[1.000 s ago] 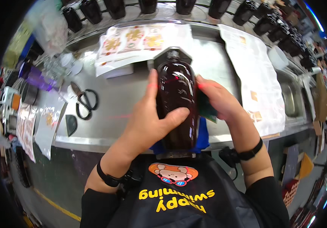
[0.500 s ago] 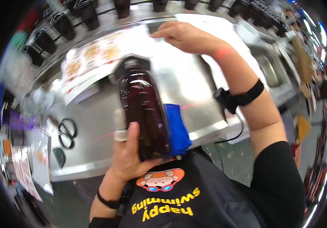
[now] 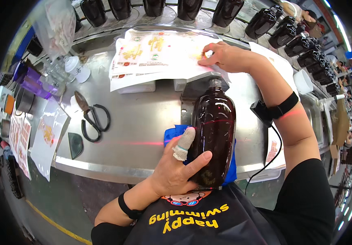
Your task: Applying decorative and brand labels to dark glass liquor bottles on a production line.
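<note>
Clasping a dark glass bottle [image 3: 214,126] lying over a half-covered blue cloth [image 3: 231,168], the left hand [image 3: 175,170] hides some fingers behind it; well apart, the right hand [image 3: 228,58] meets the decal sheet [image 3: 153,49], whether pinching I cannot tell.

That tall, dark-brown bottle [image 3: 215,126] looks smooth and glossy from where I stand; the long, silvery bench [image 3: 137,118] is shiny metal, the white, tubular finger cover [image 3: 185,142] rough, matt cloth.
</note>
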A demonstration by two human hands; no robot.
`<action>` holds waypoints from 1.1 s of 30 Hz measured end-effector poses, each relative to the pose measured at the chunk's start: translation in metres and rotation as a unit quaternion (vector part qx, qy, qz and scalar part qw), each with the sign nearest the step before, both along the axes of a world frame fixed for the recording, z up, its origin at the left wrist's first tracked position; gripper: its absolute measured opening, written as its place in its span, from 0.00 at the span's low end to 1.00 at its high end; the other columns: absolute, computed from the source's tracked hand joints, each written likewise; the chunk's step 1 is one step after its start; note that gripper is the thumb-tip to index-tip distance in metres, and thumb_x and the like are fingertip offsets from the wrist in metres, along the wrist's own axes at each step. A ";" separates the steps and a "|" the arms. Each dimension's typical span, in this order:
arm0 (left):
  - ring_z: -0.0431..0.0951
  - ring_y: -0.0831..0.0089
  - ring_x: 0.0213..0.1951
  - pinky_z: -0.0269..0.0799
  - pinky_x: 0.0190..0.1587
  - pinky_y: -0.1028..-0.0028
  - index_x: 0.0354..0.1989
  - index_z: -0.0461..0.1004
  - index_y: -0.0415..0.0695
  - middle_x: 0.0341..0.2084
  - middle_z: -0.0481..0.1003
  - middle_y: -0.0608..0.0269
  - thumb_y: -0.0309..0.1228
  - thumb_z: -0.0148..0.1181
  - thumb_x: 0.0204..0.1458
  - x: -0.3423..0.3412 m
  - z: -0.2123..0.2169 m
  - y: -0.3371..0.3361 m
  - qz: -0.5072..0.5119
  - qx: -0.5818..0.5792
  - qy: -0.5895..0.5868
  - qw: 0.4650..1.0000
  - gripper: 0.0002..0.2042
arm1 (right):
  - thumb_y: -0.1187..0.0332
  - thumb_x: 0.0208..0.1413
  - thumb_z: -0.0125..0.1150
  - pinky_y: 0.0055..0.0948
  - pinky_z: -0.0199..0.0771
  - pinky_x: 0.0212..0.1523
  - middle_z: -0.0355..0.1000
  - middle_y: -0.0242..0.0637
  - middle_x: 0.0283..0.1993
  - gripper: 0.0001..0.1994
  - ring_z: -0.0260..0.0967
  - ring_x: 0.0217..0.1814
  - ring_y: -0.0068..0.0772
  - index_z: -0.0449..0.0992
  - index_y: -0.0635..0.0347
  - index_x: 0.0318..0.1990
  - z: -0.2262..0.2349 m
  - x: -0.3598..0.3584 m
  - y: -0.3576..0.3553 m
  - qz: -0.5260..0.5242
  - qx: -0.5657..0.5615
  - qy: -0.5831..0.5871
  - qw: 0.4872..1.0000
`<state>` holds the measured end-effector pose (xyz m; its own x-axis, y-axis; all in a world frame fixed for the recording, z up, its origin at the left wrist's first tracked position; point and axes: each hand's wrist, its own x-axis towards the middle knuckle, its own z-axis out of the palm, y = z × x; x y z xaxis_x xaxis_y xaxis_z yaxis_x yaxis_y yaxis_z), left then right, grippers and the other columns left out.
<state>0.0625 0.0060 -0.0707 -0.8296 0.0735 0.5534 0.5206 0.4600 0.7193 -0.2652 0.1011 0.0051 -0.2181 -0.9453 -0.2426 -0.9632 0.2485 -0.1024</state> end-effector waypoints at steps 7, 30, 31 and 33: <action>0.61 0.42 0.62 0.60 0.58 0.52 0.66 0.63 0.63 0.68 0.47 0.34 0.40 0.75 0.34 -0.001 -0.002 0.002 0.006 0.003 0.006 1.000 0.43 | 0.80 0.49 0.50 0.43 0.73 0.56 0.64 0.38 0.63 0.26 0.61 0.64 0.46 0.81 0.37 0.50 -0.002 0.009 0.035 -0.130 -0.027 0.117 0.984; 0.65 0.43 0.60 0.46 0.66 0.48 0.69 0.35 0.25 0.61 0.63 0.39 0.39 0.70 0.42 0.011 0.014 0.007 0.060 -0.158 -0.042 0.985 0.56 | 0.73 0.54 0.63 0.35 0.72 0.45 0.71 0.46 0.51 0.05 0.72 0.46 0.44 0.72 0.65 0.33 0.122 0.099 0.118 -0.073 -0.366 0.090 0.923; 0.65 0.42 0.60 0.46 0.66 0.47 0.69 0.35 0.24 0.60 0.64 0.39 0.38 0.69 0.42 0.011 0.014 0.008 0.053 -0.160 -0.038 0.985 0.55 | 0.74 0.54 0.62 0.33 0.72 0.42 0.72 0.45 0.50 0.06 0.72 0.42 0.43 0.71 0.64 0.33 0.140 0.112 0.125 -0.048 -0.336 0.083 0.937; 0.65 0.44 0.60 0.48 0.65 0.48 0.68 0.36 0.23 0.59 0.65 0.37 0.39 0.68 0.44 0.013 0.016 0.008 0.063 -0.185 -0.038 0.980 0.54 | 0.78 0.55 0.58 0.26 0.71 0.37 0.69 0.48 0.57 0.06 0.71 0.39 0.26 0.67 0.64 0.28 0.174 0.134 0.132 0.046 -0.265 0.113 0.956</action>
